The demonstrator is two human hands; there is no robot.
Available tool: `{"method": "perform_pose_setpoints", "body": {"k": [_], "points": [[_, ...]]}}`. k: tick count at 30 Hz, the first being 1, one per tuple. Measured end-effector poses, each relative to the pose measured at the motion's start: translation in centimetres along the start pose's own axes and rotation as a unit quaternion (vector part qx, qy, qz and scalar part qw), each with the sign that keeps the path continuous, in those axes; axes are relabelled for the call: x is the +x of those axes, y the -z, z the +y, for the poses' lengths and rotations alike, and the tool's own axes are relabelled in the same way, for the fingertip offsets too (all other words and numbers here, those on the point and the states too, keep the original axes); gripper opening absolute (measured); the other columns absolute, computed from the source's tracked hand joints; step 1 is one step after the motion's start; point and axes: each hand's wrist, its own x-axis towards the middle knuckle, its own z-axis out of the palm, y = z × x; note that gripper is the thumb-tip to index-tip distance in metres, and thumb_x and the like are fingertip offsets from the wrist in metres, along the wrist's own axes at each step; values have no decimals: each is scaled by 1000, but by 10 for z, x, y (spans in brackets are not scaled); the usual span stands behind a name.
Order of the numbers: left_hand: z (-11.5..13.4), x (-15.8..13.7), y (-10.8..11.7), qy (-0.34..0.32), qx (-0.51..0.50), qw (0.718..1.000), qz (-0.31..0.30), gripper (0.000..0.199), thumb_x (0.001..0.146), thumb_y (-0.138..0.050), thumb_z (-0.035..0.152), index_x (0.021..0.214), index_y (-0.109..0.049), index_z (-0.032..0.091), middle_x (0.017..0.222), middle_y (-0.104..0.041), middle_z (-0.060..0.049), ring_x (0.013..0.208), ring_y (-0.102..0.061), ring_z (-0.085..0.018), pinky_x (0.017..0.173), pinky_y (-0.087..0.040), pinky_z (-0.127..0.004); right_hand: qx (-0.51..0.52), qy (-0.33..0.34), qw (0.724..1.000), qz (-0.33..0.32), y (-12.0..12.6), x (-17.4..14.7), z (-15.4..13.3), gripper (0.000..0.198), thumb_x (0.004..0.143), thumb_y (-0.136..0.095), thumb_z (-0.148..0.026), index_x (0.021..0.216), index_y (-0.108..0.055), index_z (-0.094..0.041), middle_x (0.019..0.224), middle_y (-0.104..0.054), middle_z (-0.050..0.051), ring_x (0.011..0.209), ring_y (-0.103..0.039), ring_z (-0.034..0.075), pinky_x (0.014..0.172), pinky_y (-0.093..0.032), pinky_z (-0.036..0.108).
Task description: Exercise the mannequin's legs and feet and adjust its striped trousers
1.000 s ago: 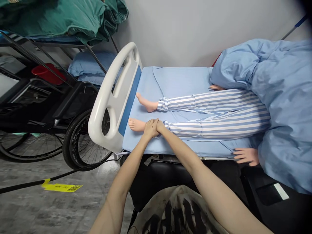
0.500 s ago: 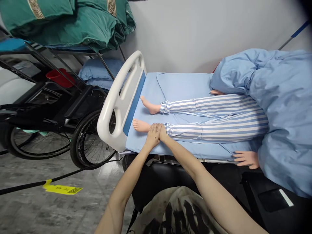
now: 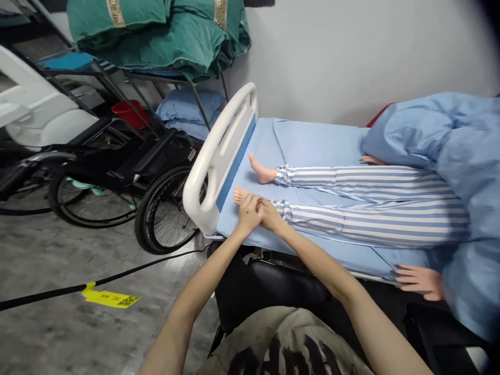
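A manikin in blue-and-white striped trousers (image 3: pixel 363 200) lies on a hospital bed with a light blue sheet (image 3: pixel 312 138). Its near foot (image 3: pixel 241 196) points toward the white footboard (image 3: pixel 219 156). My left hand (image 3: pixel 250 212) and my right hand (image 3: pixel 269 214) are together on the near ankle, fingers curled around it at the trouser cuff. The far foot (image 3: pixel 261 171) lies free. A light blue quilt (image 3: pixel 445 140) covers the manikin's upper body, and its hand (image 3: pixel 417 280) hangs over the bed's near edge.
A black wheelchair (image 3: pixel 128 172) stands left of the footboard. Behind it a rack holds green bedding (image 3: pixel 167 31), a blue pillow (image 3: pixel 191 109) and a red basin (image 3: pixel 130 113). A black cable (image 3: pixel 117 275) with a yellow tag (image 3: pixel 111 298) crosses the grey floor.
The view has swung left, so the bed and manikin sit further right in the picture. Both hands have stayed on the near ankle.
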Motion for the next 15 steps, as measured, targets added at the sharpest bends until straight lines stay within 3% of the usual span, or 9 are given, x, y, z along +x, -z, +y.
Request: {"method": "perform_pose_setpoints", "body": {"k": [4, 6, 8, 11, 15], "points": [[2, 53, 5, 31, -3, 999, -24, 20, 85, -50, 15, 101, -62, 17, 97, -64, -8, 96, -61, -21, 94, -50, -39, 13, -20, 1000, 0, 9, 26, 9, 39, 90, -46, -22, 123, -60, -6, 116, -64, 21, 113, -53, 29, 98, -43, 40], [-1, 87, 5, 91, 2, 996, -10, 20, 90, -50, 22, 105, -61, 15, 100, -62, -10, 101, -61, -24, 98, -48, -43, 11, -28, 999, 26, 16, 44, 21, 41, 89, -48, -24, 123, -59, -4, 117, -63, 22, 113, -54, 31, 97, -43, 41], [-5, 124, 4, 154, 7, 988, 8, 26, 94, -48, 30, 114, -59, 16, 109, -60, -10, 112, -59, -27, 103, -44, -47, 15, -28, 996, 85, 21, 66, 35, 36, 89, -47, -22, 118, -60, -7, 114, -63, 20, 110, -55, 30, 95, -45, 41], [-13, 178, -2, 207, 17, 978, 10, 31, 95, -47, 33, 124, -56, 27, 129, -55, -10, 123, -55, -26, 106, -42, -42, 39, -34, 981, 189, 27, 104, 54, 22, 92, -41, -23, 104, -59, -16, 101, -63, 13, 100, -57, 27, 90, -47, 41], [-31, 238, -18, 220, 27, 973, -66, 36, 92, -50, 36, 126, -57, 26, 135, -54, -13, 132, -46, -33, 108, -40, -47, 91, -62, 954, 278, 34, 145, 72, 11, 96, -41, -27, 100, -49, -21, 97, -60, 8, 92, -55, 21, 90, -48, 40]]}}
